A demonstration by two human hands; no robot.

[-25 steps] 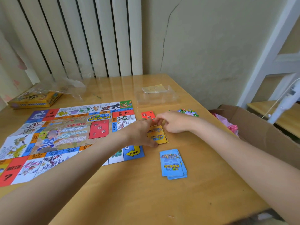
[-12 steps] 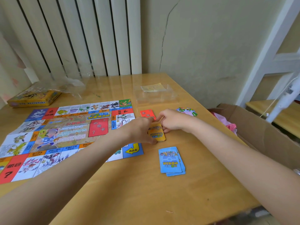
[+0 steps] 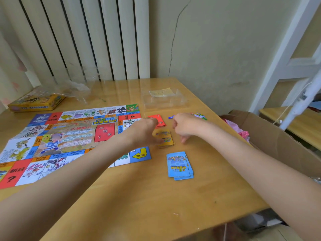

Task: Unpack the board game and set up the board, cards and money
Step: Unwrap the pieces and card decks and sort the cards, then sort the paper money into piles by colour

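The game board (image 3: 69,136) lies unfolded on the left of the wooden table (image 3: 139,197). A yellow card stack (image 3: 165,139) sits just right of the board. My left hand (image 3: 145,131) holds the stack's left edge, thumb at its near corner, and its fingers partly cover the red card stack (image 3: 160,121). My right hand (image 3: 185,126) hovers just right of the yellow stack with loosely curled fingers, and nothing shows in it. A blue card stack (image 3: 179,165) lies nearer to me. A small blue game piece (image 3: 171,117) and colourful pieces (image 3: 199,116) lie beyond my right hand.
A clear plastic tray (image 3: 165,100) holding a paper sheet stands at the back. The yellow game box (image 3: 36,101) and crumpled plastic wrap (image 3: 74,89) are at the back left. An open cardboard box (image 3: 271,136) sits off the table's right edge. A radiator stands behind.
My right hand has come off the yellow card stack and moved a little to the right. My left hand stays at the stack's left edge.
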